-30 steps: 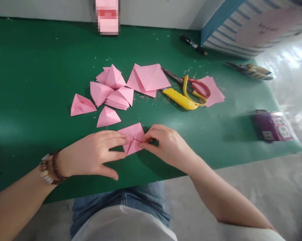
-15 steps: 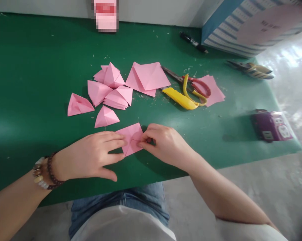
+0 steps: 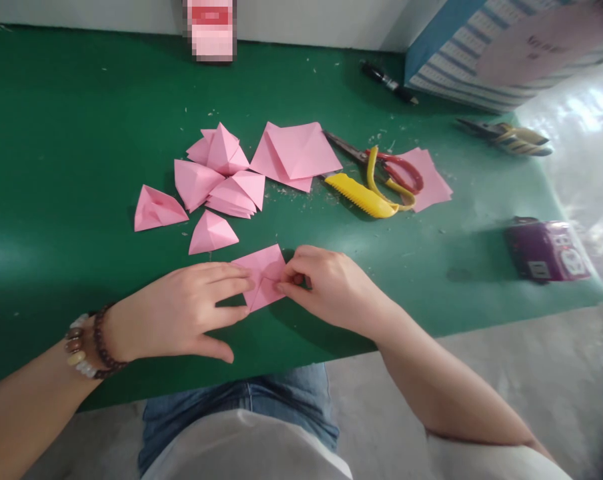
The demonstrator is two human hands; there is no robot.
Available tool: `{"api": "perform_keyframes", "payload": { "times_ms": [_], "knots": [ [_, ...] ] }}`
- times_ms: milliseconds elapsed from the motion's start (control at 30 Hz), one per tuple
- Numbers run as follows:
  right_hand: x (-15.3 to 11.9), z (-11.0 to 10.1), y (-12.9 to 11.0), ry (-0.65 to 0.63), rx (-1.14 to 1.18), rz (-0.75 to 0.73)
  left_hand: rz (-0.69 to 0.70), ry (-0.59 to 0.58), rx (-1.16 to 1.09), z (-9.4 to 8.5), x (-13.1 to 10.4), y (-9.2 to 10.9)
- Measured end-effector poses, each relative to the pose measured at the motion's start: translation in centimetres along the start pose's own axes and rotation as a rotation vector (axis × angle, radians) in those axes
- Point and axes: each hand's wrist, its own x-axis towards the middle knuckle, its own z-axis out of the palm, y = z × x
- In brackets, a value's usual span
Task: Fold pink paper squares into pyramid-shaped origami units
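Head: splayed left fingers (image 3: 230, 289) on paper (image 3: 264, 272)

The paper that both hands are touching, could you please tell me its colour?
The paper is pink, showing best in the head view.

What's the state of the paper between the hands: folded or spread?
Folded. The paper shows flap edges across its face; the left hand and right hand cover parts of it.

From my remote feed I see matt pink paper (image 3: 268, 263), a smooth green table (image 3: 81, 120) with a soft sheen, dull metal scissor blades (image 3: 348, 147), a ridged yellow plastic handle (image 3: 364, 195), and a blurred purple box (image 3: 546, 250), possibly glossy card.
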Motion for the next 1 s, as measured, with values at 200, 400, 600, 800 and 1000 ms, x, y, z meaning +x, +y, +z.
{"api": "perform_keyframes", "payload": {
  "times_ms": [200,400,600,800,1000],
  "knots": [
    [0.0,0.1,-0.1,0.014,-0.013,0.005,0.004,0.027,-0.010,-0.1,0.2,0.1],
    [0.1,0.1,-0.2,0.001,-0.023,0.020,0.002,0.010,0.013,-0.1,0.3,0.1],
    [0.1,0.0,-0.3,-0.007,-0.039,0.027,-0.008,0.001,0.037,0.0,0.3,0.3],
    [0.3,0.2,-0.2,0.016,-0.033,0.038,-0.007,-0.028,0.059,0.1,0.5,0.4],
    [-1.4,0.1,-0.1,0.153,0.072,-0.056,-0.078,-0.030,0.011,0.1,0.4,0.5]
  ]
}}
